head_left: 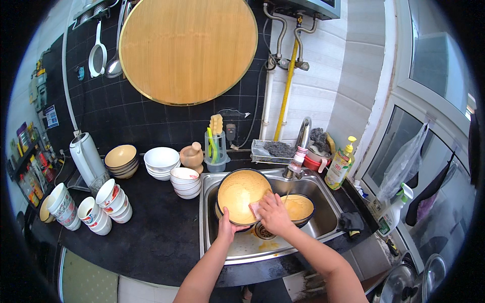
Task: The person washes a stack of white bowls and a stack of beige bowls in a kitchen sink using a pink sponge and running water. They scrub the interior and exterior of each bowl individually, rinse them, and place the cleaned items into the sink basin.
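Note:
Over the steel sink a yellow enamel bowl with a dark rim is tilted toward me. My left hand grips its lower left edge, thumb on the near side. My right hand is closed on a pinkish sponge, pressed against the inside wall of that bowl at its lower right. A second yellow bowl rests in the sink beneath the tap, partly behind my right hand. A thin stream of water seems to fall near it. Yellowish liquid lies near the drain.
Left of the sink stand white bowls, small bowls, yellow bowls and tilted cup-like stacks. A wooden mortar and utensil holder sit behind. To the right are a soap bottle and spray bottle.

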The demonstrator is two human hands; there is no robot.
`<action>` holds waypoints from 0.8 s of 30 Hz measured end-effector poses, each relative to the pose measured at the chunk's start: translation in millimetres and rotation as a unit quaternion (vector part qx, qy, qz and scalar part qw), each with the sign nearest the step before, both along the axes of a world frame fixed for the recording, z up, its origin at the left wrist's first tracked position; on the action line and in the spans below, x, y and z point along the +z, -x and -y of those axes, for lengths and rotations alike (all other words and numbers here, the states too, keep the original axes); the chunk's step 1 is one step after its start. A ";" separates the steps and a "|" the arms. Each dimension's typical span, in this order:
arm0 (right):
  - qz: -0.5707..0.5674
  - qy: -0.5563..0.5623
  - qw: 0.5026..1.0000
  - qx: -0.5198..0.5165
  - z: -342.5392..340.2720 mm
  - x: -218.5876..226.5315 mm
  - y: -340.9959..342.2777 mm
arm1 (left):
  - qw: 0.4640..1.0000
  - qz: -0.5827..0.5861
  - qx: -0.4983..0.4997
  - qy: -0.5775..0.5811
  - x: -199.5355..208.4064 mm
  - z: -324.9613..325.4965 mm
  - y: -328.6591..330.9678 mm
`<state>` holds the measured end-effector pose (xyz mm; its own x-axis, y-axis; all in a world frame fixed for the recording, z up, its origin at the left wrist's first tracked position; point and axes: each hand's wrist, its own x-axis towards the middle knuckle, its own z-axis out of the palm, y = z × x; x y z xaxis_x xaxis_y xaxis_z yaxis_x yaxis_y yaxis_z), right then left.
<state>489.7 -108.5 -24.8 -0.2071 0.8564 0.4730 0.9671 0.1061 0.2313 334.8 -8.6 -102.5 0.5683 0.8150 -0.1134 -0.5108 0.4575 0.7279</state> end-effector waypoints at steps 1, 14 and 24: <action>-0.005 0.047 0.999 -0.025 -1.6 -2.9 5.7 | 1.000 0.001 0.017 0.003 -3.0 -1.3 0.0; 0.073 -0.015 0.996 -0.048 -34.8 -15.1 -22.9 | 0.978 -0.195 -0.071 -0.006 -9.3 -0.3 -4.2; -0.140 0.198 0.966 0.085 -12.8 -11.8 24.0 | 0.991 -0.132 0.021 0.023 -34.2 -12.5 -1.3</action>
<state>465.7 -95.7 -36.7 -0.2727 0.9465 0.1727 0.9465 0.2961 -0.1282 336.1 3.9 -136.7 0.4789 0.8278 -0.2921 -0.3242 0.4760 0.8175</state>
